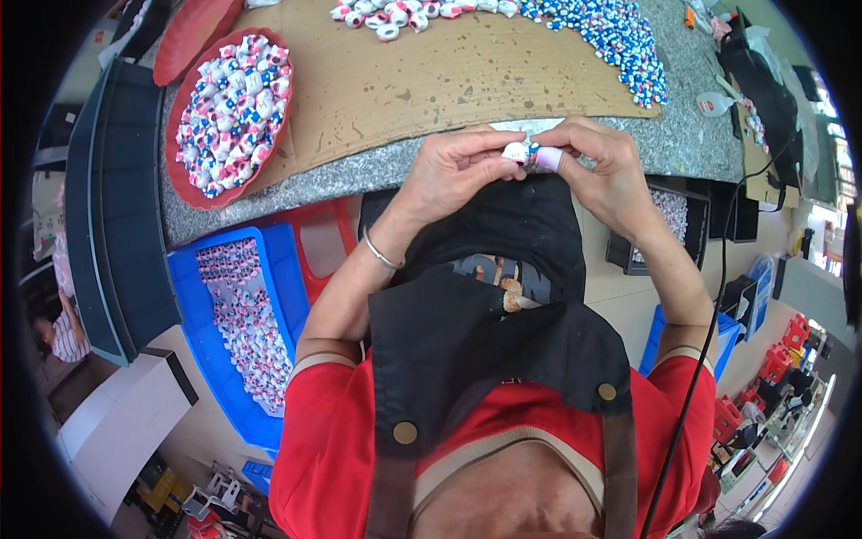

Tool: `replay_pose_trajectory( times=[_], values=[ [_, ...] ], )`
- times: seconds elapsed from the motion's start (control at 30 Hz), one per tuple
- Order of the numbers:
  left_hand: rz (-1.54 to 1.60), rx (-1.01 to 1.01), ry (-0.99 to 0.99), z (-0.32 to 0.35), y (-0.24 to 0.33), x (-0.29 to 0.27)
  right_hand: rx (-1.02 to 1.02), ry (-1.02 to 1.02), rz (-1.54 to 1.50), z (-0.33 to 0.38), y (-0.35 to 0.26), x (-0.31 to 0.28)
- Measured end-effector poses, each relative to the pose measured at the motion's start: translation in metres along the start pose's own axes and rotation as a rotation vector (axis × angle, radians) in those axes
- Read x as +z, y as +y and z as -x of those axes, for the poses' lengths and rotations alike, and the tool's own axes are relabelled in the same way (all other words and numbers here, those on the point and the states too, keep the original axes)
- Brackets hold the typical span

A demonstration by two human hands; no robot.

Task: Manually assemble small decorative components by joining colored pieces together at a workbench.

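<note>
Close together at the table's near edge, my two hands meet over a small white figurine piece [514, 153] with pink and dark marks. My left hand [449, 171], a metal bangle on its wrist, pinches this piece between thumb and fingers. From the other side, my right hand [600, 166] pinches a tiny blue-and-white piece [533, 151] with a bit of yellow, right against the white one. Whether the two pieces are joined, I cannot tell. A pale wrap [549, 159] covers my right thumb tip. Beyond my hands lies a cardboard sheet [431, 76] on the speckled grey table [700, 144].
A red dish [171, 171] heaped with figurine pieces stands at left. White-and-pink pieces [391, 16] and a pile of small blue-and-white pieces [620, 45] lie on the cardboard's far side. Below the table, a blue crate [296, 287] holds many pieces. A black cable [718, 296] hangs at right.
</note>
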State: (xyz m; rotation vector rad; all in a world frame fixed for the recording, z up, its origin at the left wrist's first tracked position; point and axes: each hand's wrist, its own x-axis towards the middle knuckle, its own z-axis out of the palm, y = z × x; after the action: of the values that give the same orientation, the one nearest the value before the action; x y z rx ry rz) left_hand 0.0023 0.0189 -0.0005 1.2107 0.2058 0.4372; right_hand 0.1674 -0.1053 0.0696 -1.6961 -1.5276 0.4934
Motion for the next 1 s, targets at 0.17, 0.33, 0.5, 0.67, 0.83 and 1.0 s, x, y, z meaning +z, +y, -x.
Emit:
replay_pose_trajectory(
  times=[0.17,0.33,0.5,0.67,0.83,1.0],
  values=[
    [-0.048,-0.111,-0.058,0.006,0.019,0.002,0.017,-0.065,-0.045,-0.002,-0.01,0.004],
    [0.011,-0.146,0.004,0.014,0.01,-0.006,0.063,0.025,-0.089,0.0,-0.012,0.026],
    [-0.215,-0.12,0.12,0.024,0.039,-0.034,0.044,-0.212,-0.294,-0.037,0.005,0.036],
    [-1.015,0.253,0.616,0.043,0.11,-0.106,-0.022,0.267,0.297,-0.097,0.084,0.004],
    [-1.84,0.342,0.876,0.055,0.14,-0.158,-0.041,0.149,0.609,-0.142,0.125,-0.012],
    [-1.417,0.528,0.634,-0.004,0.096,-0.114,-0.015,0.048,0.736,-0.148,0.117,-0.005]
  ],
)
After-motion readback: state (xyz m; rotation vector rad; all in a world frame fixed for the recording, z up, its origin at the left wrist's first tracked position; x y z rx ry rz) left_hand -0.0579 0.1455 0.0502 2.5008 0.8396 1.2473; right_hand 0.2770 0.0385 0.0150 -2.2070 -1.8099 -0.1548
